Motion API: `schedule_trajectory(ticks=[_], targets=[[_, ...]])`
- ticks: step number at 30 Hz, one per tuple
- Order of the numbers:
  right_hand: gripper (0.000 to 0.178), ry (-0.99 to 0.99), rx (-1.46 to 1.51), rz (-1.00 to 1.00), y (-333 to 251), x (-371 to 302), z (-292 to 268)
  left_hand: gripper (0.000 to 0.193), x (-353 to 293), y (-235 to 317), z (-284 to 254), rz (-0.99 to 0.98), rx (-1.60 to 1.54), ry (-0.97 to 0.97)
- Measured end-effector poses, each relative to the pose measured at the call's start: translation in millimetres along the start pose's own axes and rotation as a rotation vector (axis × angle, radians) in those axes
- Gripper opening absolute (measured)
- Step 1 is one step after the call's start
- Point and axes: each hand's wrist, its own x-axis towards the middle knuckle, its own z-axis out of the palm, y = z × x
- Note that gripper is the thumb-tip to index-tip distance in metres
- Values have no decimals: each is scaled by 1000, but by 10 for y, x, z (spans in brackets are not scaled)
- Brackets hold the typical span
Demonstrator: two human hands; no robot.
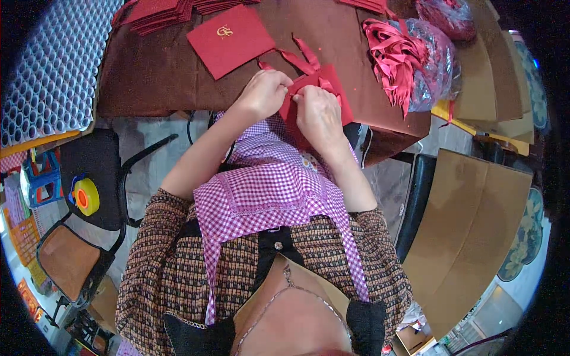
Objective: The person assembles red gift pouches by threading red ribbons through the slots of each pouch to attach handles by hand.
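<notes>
At the near edge of the brown-covered table, both my hands work on a red card or envelope [345, 105]. Red ribbon [306, 56] runs from it, with loose tails lying toward the far side. My left hand [264, 94] is closed at the card's left edge, thumb and fingers pinched on the ribbon. Over the card, my right hand [319, 111] is also closed, pinching ribbon close to the left fingertips. The exact spot between the fingers is partly hidden. Just beyond my left hand lies a flat red card [231, 44] with a gold emblem.
Stacks of red cards [155, 15] sit at the far left of the table [154, 77]. Bundled red ribbons [395, 59] lie at the right beside a clear plastic bag [436, 71]. A rack of round pieces [50, 71], a chair [89, 178] and cardboard [469, 231] surround me.
</notes>
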Motion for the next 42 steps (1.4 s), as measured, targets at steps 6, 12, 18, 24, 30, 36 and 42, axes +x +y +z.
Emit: schedule_trajectory(ticks=[6,12,18,24,30,36,42], targets=[[13,26,-75,-41,105,21,103,19,67,-21,46,43,46,32],[16,-2,-107,-60,186,29,217,21,129,-127,61,-117,-106,-56],[17,60,-80,-73,204,36,250,23,154,-162,31,-116,-147,-96],[17,51,-106,-78,181,52,227,23,163,-166,49,-105,-143,-88],[13,50,-217,-107,191,89,146,22,176,-17,110,-113,-126,-17],[7,2,-292,-56,138,150,58,21,199,99,184,-126,-106,38],[18,56,-73,113,174,150,169,21,201,82,268,-65,-65,90]])
